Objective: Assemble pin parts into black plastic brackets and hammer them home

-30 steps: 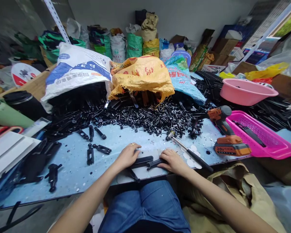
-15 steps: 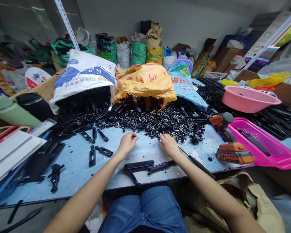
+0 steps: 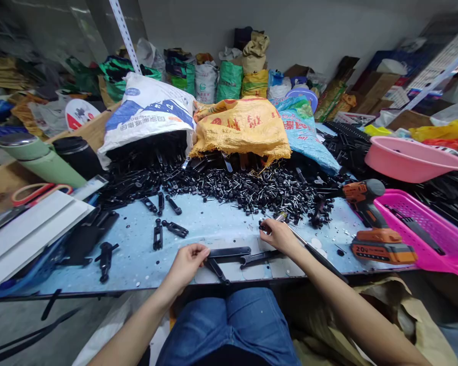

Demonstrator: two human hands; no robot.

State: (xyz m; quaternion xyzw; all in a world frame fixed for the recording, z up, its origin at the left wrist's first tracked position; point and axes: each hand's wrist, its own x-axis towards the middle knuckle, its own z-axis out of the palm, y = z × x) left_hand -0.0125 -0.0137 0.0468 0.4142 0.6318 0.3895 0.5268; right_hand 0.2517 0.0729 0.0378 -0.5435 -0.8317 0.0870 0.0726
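My left hand (image 3: 188, 262) is closed, thumb and fingers pinching the left end of a flat black bar (image 3: 231, 252) near the table's front edge. A second black piece (image 3: 218, 272) lies under that end at a slant. My right hand (image 3: 279, 237) is curled, with a small black-headed part (image 3: 266, 230) between the fingertips. Just behind it lies a long tool with a metal shaft and black handle (image 3: 322, 259). A black open-ended piece (image 3: 260, 258) rests between my hands. Beyond them spreads a heap of small black-headed screws (image 3: 244, 193).
White, yellow (image 3: 244, 127) and blue sacks spill black parts at the back. An orange cordless drill (image 3: 377, 244) stands right, beside a magenta basket (image 3: 442, 264) and a pink basin (image 3: 416, 162). Left are black links (image 3: 158, 235), scissors (image 3: 34, 193) and a green bottle (image 3: 46, 160).
My left hand has moved from the heap's edge toward me, onto the flat bar's end. My right hand has drawn back slightly with a small black part. The view has shifted a little.
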